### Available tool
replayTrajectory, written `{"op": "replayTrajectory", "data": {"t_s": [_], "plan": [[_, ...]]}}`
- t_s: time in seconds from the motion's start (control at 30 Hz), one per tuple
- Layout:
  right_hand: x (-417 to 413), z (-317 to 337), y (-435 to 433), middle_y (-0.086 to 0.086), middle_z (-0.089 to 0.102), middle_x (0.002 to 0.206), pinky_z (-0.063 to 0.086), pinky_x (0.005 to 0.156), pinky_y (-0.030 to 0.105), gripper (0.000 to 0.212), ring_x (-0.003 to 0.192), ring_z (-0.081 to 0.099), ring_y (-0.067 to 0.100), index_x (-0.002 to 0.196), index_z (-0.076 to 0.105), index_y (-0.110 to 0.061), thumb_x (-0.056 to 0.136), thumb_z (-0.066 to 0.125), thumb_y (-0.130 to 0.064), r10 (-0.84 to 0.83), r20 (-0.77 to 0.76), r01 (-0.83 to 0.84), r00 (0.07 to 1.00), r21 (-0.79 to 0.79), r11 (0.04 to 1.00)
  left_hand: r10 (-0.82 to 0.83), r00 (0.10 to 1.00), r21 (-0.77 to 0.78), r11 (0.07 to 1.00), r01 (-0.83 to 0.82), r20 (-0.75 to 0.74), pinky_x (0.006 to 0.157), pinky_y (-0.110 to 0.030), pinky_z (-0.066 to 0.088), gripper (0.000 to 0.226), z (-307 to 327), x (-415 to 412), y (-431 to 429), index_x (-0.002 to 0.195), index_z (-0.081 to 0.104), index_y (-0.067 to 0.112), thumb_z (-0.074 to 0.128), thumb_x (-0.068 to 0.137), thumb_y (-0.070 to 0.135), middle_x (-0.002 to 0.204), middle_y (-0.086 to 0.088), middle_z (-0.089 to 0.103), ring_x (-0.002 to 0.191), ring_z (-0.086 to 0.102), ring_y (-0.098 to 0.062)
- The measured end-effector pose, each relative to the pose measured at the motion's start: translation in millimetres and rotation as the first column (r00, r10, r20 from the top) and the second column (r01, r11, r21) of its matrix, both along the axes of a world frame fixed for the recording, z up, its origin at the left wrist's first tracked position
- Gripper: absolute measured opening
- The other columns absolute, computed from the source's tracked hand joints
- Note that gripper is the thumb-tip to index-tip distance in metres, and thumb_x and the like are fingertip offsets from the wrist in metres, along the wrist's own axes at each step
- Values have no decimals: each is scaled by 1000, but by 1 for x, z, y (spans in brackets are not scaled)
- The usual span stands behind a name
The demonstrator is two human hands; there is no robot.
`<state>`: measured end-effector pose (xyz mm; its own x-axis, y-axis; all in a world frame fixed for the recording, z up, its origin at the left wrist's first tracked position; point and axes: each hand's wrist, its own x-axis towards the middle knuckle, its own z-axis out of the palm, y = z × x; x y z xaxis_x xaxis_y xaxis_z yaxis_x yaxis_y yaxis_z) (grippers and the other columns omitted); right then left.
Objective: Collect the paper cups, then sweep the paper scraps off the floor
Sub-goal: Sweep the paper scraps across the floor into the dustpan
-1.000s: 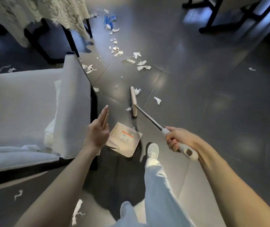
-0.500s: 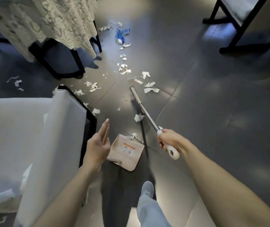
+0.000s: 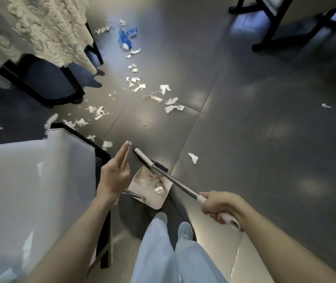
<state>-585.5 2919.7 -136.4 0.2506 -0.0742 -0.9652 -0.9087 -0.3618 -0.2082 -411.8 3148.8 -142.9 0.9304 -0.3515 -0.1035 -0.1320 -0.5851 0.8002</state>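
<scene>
white paper scraps (image 3: 174,108): few swept into beige plastic dustpan (image 3: 155,201), most remaining | metal-poled broom (image 3: 175,181) gripped by right hand (image 3: 220,207), dustpan held by left hand (image 3: 113,176)

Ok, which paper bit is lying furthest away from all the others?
The small white scrap far to the right, all alone; the other scraps trail down the left towards the dustpan.

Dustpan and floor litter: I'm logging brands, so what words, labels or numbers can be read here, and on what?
Dustpan label: an orange mark and some print, too blurred to read.
Blue wrapper: too small and blurred to read.
Broom: no lettering shows.
Nothing here is legible.
</scene>
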Motion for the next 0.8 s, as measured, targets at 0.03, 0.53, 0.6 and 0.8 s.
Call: {"op": "replayTrajectory", "data": {"t_s": [0.03,0.53,0.6,0.8], "plan": [[-6,4,6,7,44,59,34,41,19,44,42,37,12,124,49,-22,85,43,-3,-38,-12,38,999,26,999,-5,1000,-33,999,4,-20,90,5,29,66,1,-1,0,142,47,25,53,86,-10,126,18,53,114,56,0],[-30,57,18,-1,33,54,25,33,11,58,35,27,6,140,37,-17,85,35,2,-457,-34,453,889,213,866,-123,991,-190,975,111,-53,97,-1,32,61,20,-18,10,142,46,17,54,87,-10,129,24,47,118,47,13],[-36,61,7,-2,33,52,25,32,11,59,34,27,5,141,34,-21,86,34,1,-512,-13,503,859,202,840,-164,986,-177,972,155,-39,95,1,30,65,20,-13,0,143,44,17,52,86,-12,130,22,46,114,44,21],[-58,65,-30,-4,40,44,29,32,13,56,34,31,5,138,40,-25,88,44,0,-639,97,629,763,115,769,-311,949,-96,944,315,49,97,-12,37,70,8,-10,-49,146,40,21,49,86,-14,129,15,57,114,59,-14]]}}
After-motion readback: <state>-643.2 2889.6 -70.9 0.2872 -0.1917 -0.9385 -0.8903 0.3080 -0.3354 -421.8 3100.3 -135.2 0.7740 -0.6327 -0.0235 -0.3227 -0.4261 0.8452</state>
